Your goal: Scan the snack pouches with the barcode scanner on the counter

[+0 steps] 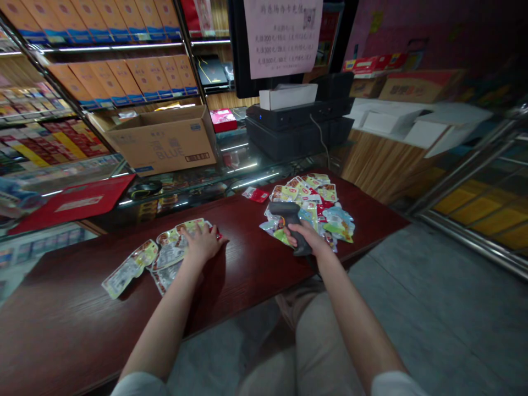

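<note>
My right hand [307, 235] is wrapped round the handle of a dark grey barcode scanner [284, 209], its head pointing left. Behind and beneath the scanner lies a heap of snack packets [307, 192] in yellow, red, blue and green. Palm down, my left hand [202, 242] lies with fingers spread over several flat snack packets [171, 252] on the left. A bit of a red packet [218, 233] shows at its fingertips, mostly hidden by the hand. One more packet [131, 268] lies slanted to the left of these.
The dark red wooden table [243, 264] bears the packets. A small red packet [256, 194] lies left of the heap. Behind are a glass counter, an open cardboard box [165, 143], a black mouse [145, 190] and a monitor with a paper sign [282, 38]. Metal railing stands right.
</note>
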